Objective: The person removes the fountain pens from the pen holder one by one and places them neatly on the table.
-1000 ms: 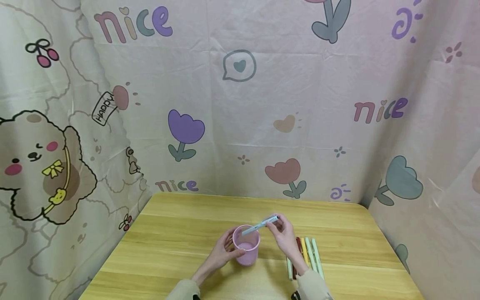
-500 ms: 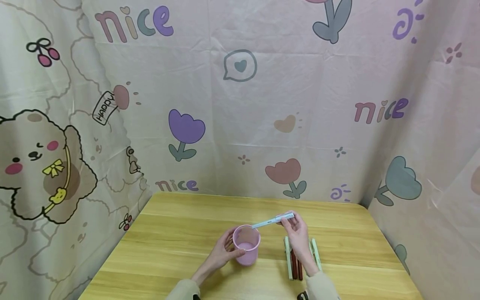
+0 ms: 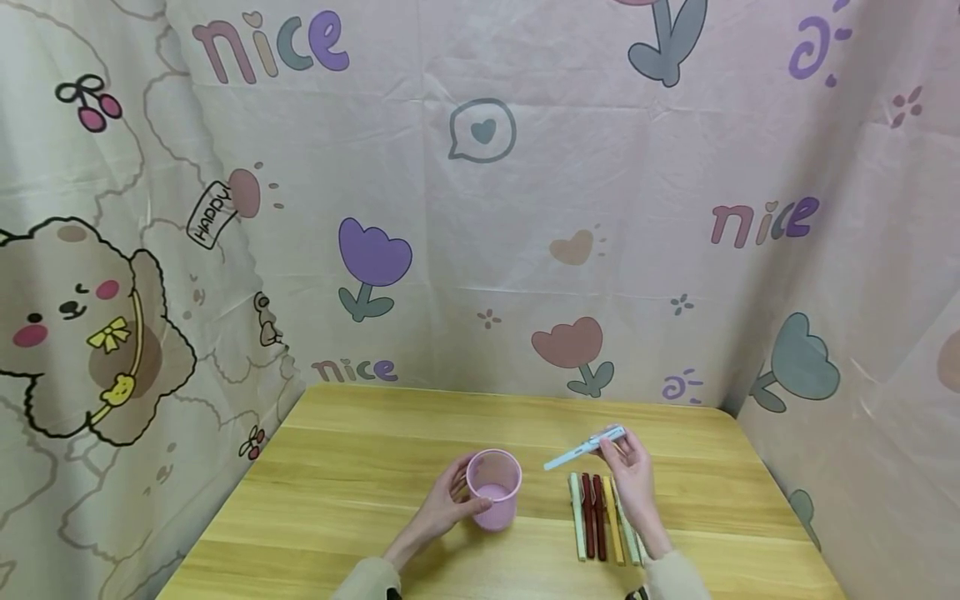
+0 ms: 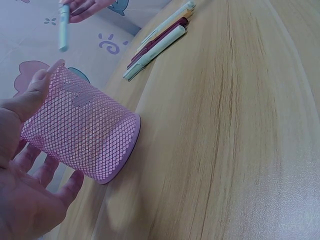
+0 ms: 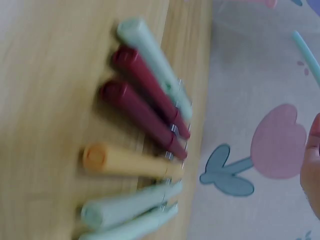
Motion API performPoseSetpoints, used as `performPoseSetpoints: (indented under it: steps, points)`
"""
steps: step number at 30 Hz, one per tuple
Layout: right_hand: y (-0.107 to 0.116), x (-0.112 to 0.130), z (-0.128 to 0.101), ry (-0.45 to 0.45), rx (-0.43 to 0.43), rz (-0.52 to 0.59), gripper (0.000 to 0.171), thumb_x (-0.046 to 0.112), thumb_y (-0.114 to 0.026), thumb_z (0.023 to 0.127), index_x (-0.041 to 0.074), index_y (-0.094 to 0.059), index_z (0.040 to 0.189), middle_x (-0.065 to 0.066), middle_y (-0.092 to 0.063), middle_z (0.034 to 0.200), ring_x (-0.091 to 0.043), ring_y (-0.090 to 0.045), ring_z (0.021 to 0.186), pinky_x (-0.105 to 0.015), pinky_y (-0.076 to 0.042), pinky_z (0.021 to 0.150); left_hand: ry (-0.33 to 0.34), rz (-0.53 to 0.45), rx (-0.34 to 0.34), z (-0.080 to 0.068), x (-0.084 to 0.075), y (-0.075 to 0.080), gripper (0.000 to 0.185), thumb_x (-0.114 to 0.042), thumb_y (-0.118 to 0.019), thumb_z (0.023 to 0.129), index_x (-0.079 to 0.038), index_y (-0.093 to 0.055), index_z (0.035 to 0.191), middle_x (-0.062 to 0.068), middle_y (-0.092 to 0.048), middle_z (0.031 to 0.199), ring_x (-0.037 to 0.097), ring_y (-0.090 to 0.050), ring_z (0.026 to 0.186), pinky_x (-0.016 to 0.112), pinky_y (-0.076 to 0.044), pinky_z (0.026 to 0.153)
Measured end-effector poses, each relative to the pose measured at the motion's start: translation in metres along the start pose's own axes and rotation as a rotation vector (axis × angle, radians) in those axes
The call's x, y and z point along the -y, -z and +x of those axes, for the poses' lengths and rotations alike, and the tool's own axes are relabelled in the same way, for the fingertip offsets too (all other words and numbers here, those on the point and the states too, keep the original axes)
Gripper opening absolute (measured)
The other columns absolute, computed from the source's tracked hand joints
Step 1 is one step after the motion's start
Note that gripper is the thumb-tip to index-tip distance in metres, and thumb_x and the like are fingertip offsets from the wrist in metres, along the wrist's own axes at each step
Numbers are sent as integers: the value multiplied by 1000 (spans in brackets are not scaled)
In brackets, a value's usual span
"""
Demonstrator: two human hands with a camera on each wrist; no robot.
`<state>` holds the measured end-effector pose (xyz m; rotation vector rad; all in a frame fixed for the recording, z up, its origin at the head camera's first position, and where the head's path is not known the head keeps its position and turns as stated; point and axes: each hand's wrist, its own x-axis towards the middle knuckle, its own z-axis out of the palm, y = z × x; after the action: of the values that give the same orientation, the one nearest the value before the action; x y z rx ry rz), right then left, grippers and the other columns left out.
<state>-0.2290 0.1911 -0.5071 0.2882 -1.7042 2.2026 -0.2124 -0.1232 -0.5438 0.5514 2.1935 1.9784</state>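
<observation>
A pink mesh pen cup (image 3: 504,515) stands on the table, and my left hand (image 3: 441,507) holds it from the left. In the left wrist view the thumb lies at the rim of the cup (image 4: 85,122), with the fingers around its side. To the right, my right hand (image 3: 634,479) pinches a light blue pen (image 3: 573,454) near one end. The pen's other end points left toward the cup, apart from it. Below that hand lies a row of pens: pale green (image 3: 577,517), two dark red (image 3: 588,518), yellow (image 3: 612,523) and more pale green ones (image 5: 130,207), partly covered in the head view.
The wooden table (image 3: 360,442) has its back edge against a patterned curtain (image 3: 480,225). More curtain (image 3: 112,250) hangs along the left side, and some on the right. A small dark object (image 3: 636,593) shows at the right sleeve.
My right hand has drawn the light blue pen away from the cup's mouth, moving right to over the row of pens. The left hand and the cup have stayed in place.
</observation>
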Motion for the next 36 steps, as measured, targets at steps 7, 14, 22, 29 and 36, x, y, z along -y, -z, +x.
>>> performPoseSetpoints:
  steps: [7, 14, 22, 29, 36]
  points:
    - [22, 5, -1, -16, -25, -85, 26, 2, -55, 101, 22, -66, 112, 11, -73, 92, -3, -69, 81, -20, -63, 74, 5, 1, -7, 0, 2, 0, 84, -11, -78, 86, 4, -29, 153, 35, -35, 155, 56, -32, 144, 69, -32, 118]
    - [37, 10, -3, -88, -38, -209, 41, 11, -54, 104, -6, -51, 141, 16, -70, 90, 0, -65, 80, -18, -61, 70, 9, 19, -8, -1, 2, 0, 86, -14, -78, 87, 4, -28, 153, 35, -35, 155, 56, -33, 144, 69, -33, 118]
    - [54, 12, -5, -178, 38, -300, 53, 9, -50, 105, -22, -31, 144, 20, -64, 91, 3, -63, 79, -14, -60, 75, 3, 20, -1, 0, 4, 1, 85, -16, -78, 87, 4, -28, 153, 35, -34, 156, 56, -32, 144, 69, -32, 118]
    - [62, 10, -7, -241, -54, -362, 46, 6, -60, 100, -21, -46, 134, 19, -69, 82, 0, -66, 73, -15, -60, 68, 13, 12, -5, 0, 5, 1, 84, -15, -78, 87, 1, -29, 154, 33, -34, 157, 55, -31, 145, 69, -31, 119]
    - [72, 7, -10, -293, -90, -405, 47, 6, -64, 97, -17, -49, 135, 15, -68, 79, -5, -69, 72, -18, -61, 71, 10, 13, -5, 1, 6, 1, 84, -15, -78, 87, 2, -30, 153, 33, -35, 156, 55, -32, 145, 68, -32, 118]
